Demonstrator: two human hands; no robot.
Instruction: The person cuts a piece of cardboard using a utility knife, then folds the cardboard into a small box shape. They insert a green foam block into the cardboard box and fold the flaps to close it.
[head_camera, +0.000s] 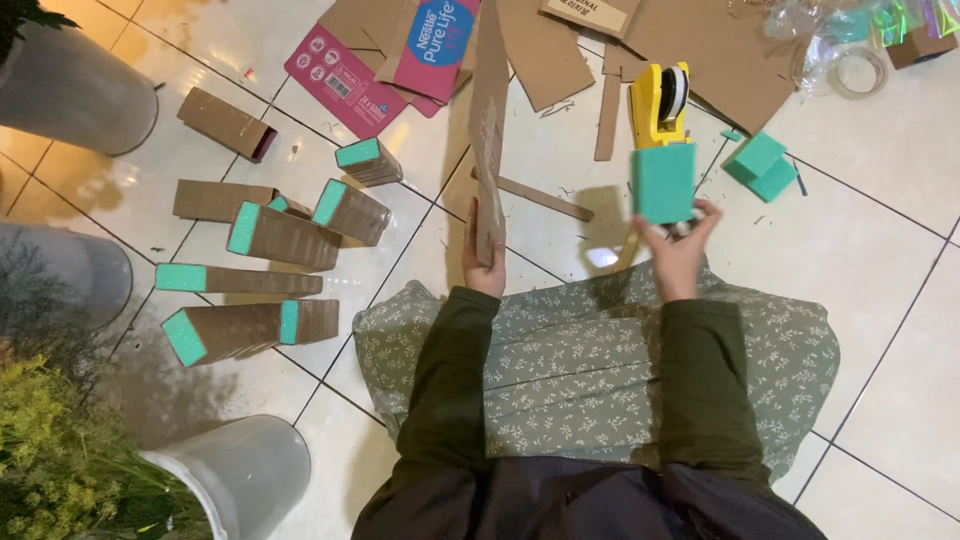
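Left hand (484, 262) grips a cardboard strip (488, 140) upright by its lower end, edge toward the camera. Right of the strip, the right hand (678, 250) pinches a green block (663, 183) from below, raised, apparently for comparison; a yellow tape dispenser (660, 102) lies beyond.

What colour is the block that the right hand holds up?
The block in the right hand is teal green; the head view shows it best.
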